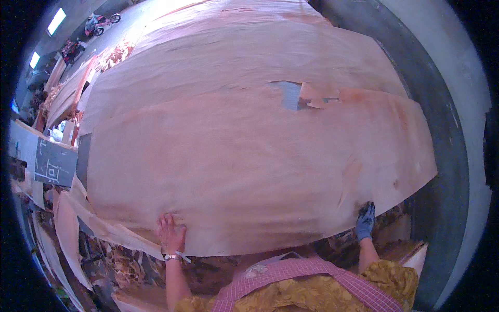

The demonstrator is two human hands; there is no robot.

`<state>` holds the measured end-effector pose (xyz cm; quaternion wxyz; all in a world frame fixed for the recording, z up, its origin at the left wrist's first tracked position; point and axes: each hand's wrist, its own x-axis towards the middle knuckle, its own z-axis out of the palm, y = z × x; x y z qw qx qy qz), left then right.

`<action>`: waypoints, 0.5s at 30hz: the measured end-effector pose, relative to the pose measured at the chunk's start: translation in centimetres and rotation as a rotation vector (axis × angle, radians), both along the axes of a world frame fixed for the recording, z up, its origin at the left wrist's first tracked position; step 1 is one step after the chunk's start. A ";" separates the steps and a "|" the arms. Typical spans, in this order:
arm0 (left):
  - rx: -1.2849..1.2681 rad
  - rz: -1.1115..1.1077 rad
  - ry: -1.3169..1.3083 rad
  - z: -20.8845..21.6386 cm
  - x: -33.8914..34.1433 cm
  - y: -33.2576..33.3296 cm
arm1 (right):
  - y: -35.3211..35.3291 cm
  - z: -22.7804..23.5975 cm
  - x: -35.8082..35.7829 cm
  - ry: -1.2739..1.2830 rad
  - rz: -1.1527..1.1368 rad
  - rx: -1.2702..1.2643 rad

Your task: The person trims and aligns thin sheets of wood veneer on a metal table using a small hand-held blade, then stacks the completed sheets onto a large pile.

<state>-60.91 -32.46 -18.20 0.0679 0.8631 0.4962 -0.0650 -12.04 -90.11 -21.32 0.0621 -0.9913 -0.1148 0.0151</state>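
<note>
A large thin sheet of reddish wood veneer lies spread across a flat stack in front of me. My left hand is bare and rests flat, fingers spread, on the sheet's near edge. My right hand wears a dark glove and grips the sheet's near right edge. A torn hole with a curled flap shows in the veneer toward the far right. Another veneer sheet lies beyond, partly under the near one.
Scraps and strips of veneer hang and pile at the lower left. A dark board with chalk marks stands at the left. A grey floor strip runs along the right. Bikes stand far back left.
</note>
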 end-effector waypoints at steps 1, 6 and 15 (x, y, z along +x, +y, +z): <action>-0.021 0.018 0.007 0.4 0.2 -0.2 | -0.2 0.0 -0.6 0.002 -0.010 -0.014; 0.009 0.030 0.029 0.4 -0.4 -1.0 | -1.7 -0.6 -1.6 -0.004 -0.022 0.012; -0.015 0.119 0.054 0.6 0.6 -0.2 | 7.3 1.5 6.4 -0.298 0.195 0.367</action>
